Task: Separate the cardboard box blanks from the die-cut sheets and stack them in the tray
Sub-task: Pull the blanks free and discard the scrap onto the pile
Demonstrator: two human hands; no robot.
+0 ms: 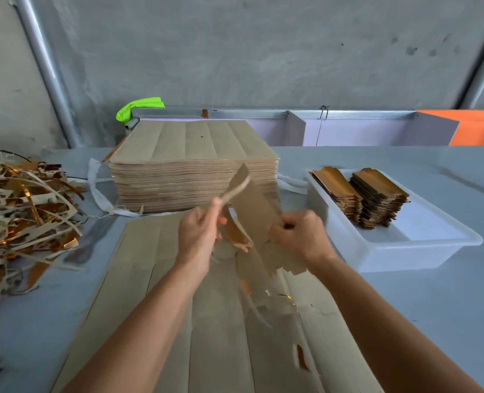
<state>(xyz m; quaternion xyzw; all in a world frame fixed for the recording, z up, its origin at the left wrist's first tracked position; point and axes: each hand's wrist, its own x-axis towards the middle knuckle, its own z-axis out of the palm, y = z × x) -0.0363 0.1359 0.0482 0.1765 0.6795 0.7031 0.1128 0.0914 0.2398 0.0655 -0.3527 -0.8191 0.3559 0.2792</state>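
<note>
You've got the box blank (256, 211) lifted clear above the die-cut sheet (155, 293) on the table, likely so the waste strip (233, 191) can tear away without snagging, and the tray (422, 245) with its two stacks of blanks (377, 199) waits just to your right. Your left hand (198, 234) is raised with fingers curled tight round the strip, your right hand (300, 234) pinching the blank's lower edge, both forearms angled inward.

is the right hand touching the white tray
Apart. The head view shows the right hand gripping the cardboard blank, with a strip of grey table visible between its knuckles and the white tray.
</note>
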